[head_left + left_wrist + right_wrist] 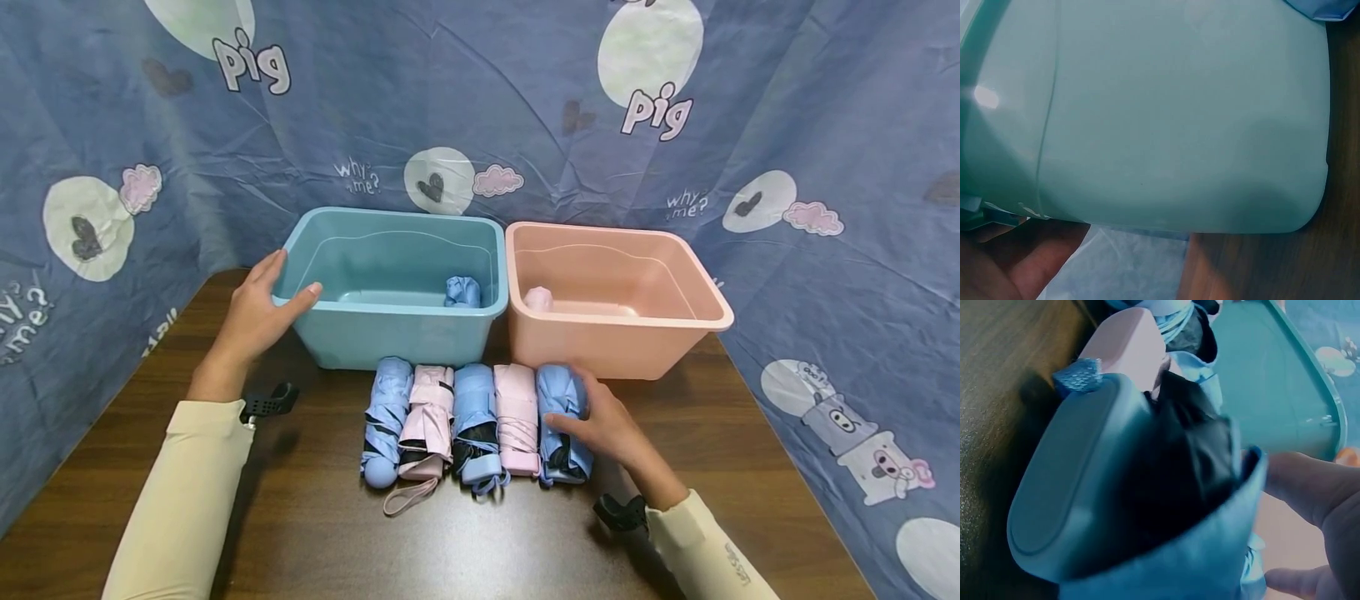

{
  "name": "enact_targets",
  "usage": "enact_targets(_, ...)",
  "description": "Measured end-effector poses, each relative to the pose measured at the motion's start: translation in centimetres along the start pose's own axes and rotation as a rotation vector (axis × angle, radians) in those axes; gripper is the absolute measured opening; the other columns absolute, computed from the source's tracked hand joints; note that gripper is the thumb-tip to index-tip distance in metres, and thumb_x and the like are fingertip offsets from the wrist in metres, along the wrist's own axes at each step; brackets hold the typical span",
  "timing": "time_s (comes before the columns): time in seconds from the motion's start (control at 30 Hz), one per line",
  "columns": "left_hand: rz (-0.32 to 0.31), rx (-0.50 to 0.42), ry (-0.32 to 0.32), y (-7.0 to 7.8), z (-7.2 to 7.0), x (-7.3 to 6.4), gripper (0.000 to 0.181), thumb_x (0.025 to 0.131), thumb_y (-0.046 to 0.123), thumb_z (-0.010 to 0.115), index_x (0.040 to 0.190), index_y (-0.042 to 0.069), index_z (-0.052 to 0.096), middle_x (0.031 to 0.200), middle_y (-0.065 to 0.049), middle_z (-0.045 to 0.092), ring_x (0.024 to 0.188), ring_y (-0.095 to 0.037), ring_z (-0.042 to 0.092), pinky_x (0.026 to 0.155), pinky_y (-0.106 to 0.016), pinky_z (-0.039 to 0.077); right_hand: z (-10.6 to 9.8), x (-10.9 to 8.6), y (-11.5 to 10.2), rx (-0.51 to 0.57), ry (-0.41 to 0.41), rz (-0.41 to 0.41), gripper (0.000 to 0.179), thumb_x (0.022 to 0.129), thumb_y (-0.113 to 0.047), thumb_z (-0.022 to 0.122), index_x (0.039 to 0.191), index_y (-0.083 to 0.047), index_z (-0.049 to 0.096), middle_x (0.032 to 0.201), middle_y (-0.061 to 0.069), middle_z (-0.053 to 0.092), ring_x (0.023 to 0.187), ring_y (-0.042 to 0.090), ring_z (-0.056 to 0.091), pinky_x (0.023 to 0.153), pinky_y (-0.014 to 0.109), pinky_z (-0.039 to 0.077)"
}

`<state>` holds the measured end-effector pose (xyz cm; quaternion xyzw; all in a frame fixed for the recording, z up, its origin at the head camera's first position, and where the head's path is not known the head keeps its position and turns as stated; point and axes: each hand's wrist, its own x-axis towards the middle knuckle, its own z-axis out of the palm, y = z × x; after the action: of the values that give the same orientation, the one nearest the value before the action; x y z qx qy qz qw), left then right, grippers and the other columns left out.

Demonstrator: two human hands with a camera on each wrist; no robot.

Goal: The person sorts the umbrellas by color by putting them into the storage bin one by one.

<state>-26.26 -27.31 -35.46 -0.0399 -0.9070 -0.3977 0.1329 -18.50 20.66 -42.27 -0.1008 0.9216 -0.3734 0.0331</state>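
Observation:
Several folded umbrellas lie side by side on the table. The rightmost, a blue umbrella, is under my right hand, which grips it with the thumb on top and the fingers around its far right side. In the right wrist view the flat handle end of this umbrella fills the foreground. To its left are a pink umbrella, another blue one, a second pink one and a blue one with a round knob. My left hand holds the teal bin by its left front corner rim.
The pink bin stands right beside the teal one. A blue bundle lies inside the teal bin and a pink bundle inside the pink bin. A printed blue cloth hangs behind the brown table.

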Motion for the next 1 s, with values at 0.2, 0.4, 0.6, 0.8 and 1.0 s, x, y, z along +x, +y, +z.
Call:
enact_targets(0.2, 0.008, -0.001, 0.004, 0.0, 0.0, 0.0, 0.087, 0.091, 0.046, 0.060, 0.154, 0.007, 0.016, 0.159, -0.016, 0.015, 0.142, -0.042, 0.018, 0.107, -0.065, 0.020, 0.6, 0.3, 0.1, -0.037, -0.002, -0.038, 0.091, 0.078, -0.035, 0.080, 0.150, -0.012, 0.029, 0.138, 0.023, 0.045, 0.112, 0.035, 0.049, 0.093, 0.057, 0.042)
enact_targets(0.4, 0.000, -0.009, 0.000, -0.1, 0.1, 0.1, 0.087, 0.090, 0.046, 0.060, 0.155, 0.008, 0.016, 0.160, -0.015, 0.014, 0.142, -0.042, 0.017, 0.107, -0.066, 0.019, 0.8, 0.5, -0.1, -0.050, 0.001, -0.016, 0.093, 0.077, -0.034, 0.081, 0.151, -0.015, 0.027, 0.135, 0.021, 0.048, 0.106, 0.033, 0.051, 0.089, 0.055, 0.045)
enact_targets(0.6, -0.001, -0.007, 0.007, 0.0, 0.0, 0.0, 0.086, 0.091, 0.046, 0.059, 0.155, 0.008, 0.016, 0.160, -0.015, 0.015, 0.142, -0.043, 0.017, 0.107, -0.065, 0.019, 1.0, 0.8, -0.4, -0.099, 0.003, 0.011, 0.093, 0.077, -0.039, 0.080, 0.150, -0.017, 0.028, 0.131, 0.020, 0.052, 0.104, 0.034, 0.054, 0.087, 0.055, 0.046)
enact_targets(0.8, -0.005, -0.007, 0.006, 0.1, 0.0, 0.0, 0.086, 0.091, 0.046, 0.059, 0.155, 0.008, 0.016, 0.160, -0.015, 0.015, 0.142, -0.043, 0.017, 0.108, -0.065, 0.018, 1.1, 0.8, -0.6, -0.146, 0.003, 0.047, 0.091, 0.077, -0.040, 0.080, 0.149, -0.018, 0.028, 0.127, 0.020, 0.054, 0.101, 0.035, 0.056, 0.083, 0.054, 0.046)
enact_targets(1.0, -0.014, -0.007, 0.003, 0.1, 0.1, 0.0, 0.086, 0.090, 0.047, 0.059, 0.155, 0.009, 0.015, 0.160, -0.014, 0.014, 0.142, -0.042, 0.017, 0.107, -0.065, 0.019, 1.2, 0.9, -0.7, -0.129, 0.013, 0.092, 0.090, 0.077, -0.036, 0.080, 0.149, -0.019, 0.028, 0.119, 0.020, 0.056, 0.095, 0.033, 0.057, 0.077, 0.049, 0.048)
